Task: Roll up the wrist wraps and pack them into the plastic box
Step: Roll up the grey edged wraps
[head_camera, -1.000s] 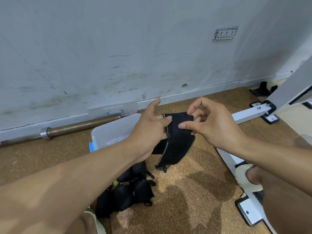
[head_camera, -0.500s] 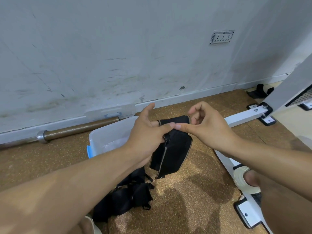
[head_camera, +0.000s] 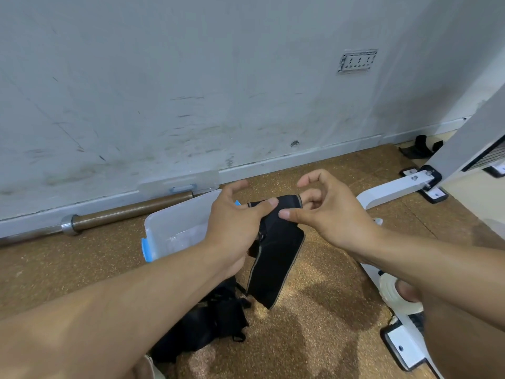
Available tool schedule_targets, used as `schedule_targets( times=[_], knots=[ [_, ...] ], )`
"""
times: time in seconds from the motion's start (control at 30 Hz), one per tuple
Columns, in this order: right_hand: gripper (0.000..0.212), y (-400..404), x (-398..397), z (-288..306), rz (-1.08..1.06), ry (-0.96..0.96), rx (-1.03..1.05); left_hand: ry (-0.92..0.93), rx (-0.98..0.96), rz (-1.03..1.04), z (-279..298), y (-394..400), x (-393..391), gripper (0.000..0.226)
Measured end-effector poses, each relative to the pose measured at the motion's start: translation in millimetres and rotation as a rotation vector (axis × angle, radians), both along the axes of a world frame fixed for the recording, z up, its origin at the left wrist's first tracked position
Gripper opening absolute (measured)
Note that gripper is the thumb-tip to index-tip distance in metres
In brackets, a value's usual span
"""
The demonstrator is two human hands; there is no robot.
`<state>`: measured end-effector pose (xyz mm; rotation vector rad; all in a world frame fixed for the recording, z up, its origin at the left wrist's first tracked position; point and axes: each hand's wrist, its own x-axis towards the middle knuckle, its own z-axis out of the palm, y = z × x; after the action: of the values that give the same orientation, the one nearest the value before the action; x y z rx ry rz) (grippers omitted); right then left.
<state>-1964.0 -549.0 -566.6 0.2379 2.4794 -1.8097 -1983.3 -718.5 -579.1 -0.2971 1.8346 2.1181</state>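
both hands work one black wrist wrap point(head_camera: 276, 253) in the air, just right of the plastic box point(head_camera: 175, 228) and above the cork floor point(head_camera: 314, 337). the left hand point(head_camera: 235, 222) pinches the wrap's top edge between thumb and curled fingers; the right hand point(head_camera: 328, 212) presses its thumb against the same edge with other fingers hooked behind the cloth, its forefinger lifted free.

the long tail hangs loose below the hands, so i judge the roll could start crooked or slack if the top fold is not kept tight, and a loose roll may spring apart once it lands in the box. a weak pinch could also let the wrap fall onto the pile of wraps point(head_camera: 207, 324) lying near the left forearm.

the left forearm hides part of that pile and the box's near corner. how many wraps lie there cannot be told, nor whether the box holds any yet.
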Motion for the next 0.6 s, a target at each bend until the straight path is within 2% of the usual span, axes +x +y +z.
schedule_targets(
  times=[0.07,0.2,0.47,0.6],
  knots=[
    [0.042,-2,1,-2,-0.065,-0.036,-0.103,0.018,-0.007,-0.013,-1,0,0,0.062],
    [0.048,-3,-2,-5,-0.158,-0.124,-0.26,0.047,-0.036,-0.025,-2,4,3,0.063],
    [0.052,-3,-5,-6,-0.138,-0.153,-0.209,0.084,-0.094,-0.072,-4,0,0,0.052],
    [0.049,-5,2,1,-0.011,-0.112,-0.107,0.124,-0.302,-0.04,-6,-4,-8,0.046]
  ],
)
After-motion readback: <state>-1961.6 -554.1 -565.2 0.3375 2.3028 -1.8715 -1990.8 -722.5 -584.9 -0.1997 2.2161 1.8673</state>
